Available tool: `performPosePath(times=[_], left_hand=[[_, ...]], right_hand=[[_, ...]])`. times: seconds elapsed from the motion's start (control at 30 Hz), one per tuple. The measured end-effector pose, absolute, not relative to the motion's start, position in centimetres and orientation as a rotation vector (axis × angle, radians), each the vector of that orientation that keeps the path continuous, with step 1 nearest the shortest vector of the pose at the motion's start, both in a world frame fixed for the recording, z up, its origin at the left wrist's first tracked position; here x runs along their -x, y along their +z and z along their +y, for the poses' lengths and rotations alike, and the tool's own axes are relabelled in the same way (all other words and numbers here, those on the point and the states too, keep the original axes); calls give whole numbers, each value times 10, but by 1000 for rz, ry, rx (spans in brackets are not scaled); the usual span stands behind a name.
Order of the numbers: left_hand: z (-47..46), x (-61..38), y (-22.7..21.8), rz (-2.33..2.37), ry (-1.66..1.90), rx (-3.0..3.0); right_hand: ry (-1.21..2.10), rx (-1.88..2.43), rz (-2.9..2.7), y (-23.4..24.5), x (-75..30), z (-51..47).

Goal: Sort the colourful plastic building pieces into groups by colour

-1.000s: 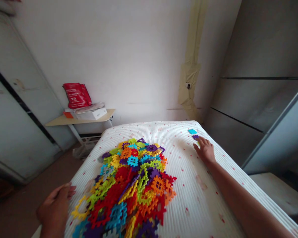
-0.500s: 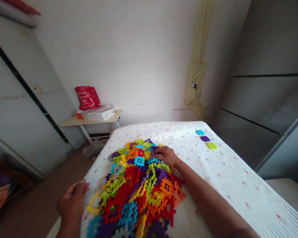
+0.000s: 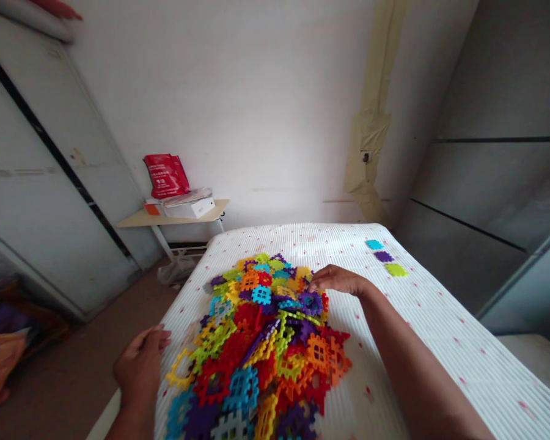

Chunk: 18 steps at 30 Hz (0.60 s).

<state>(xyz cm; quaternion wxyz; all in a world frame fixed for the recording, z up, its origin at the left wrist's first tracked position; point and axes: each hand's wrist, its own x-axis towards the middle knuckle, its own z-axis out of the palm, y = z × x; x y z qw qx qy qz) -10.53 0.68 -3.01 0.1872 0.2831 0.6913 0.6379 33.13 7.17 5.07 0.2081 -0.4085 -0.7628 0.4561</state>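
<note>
A heap of colourful interlocking plastic tiles point(image 3: 261, 342) lies on a white ribbed mattress point(image 3: 440, 318) with small red dots. My right hand point(image 3: 337, 280) reaches across to the heap's far right edge, fingers pressed together on the tiles there; what they pinch is hidden. My left hand point(image 3: 140, 366) rests at the mattress's left edge beside a yellow tile, fingers stretched out and holding nothing. Three single tiles lie in a row near the far right corner: cyan point(image 3: 374, 244), purple point(image 3: 384, 256) and green point(image 3: 396, 269).
A small wooden side table point(image 3: 174, 218) by the far wall carries a red bag point(image 3: 165, 175) and a white box point(image 3: 190, 208). A grey wardrobe point(image 3: 36, 201) stands on the left, grey panels point(image 3: 499, 165) on the right. Brown floor point(image 3: 73, 373) runs along the left.
My right hand left the far right corner, where a green tile now lies beside the cyan and purple ones, and came back to the heap. My left hand stayed by the left edge.
</note>
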Motion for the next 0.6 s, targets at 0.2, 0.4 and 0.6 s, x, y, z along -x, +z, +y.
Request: performPosePath(times=[0.2,0.4,0.6], left_hand=[[8,108,-34,1932,1810,-802],[6,104,-27,1998,1747,-786],[8,110,-36,2122,1625,-776]], right_hand=[[715,1392,-2195,38,-298,117],[455,1527,-2278,28,-239,154],[337,1730,-2305,26,-212,151]])
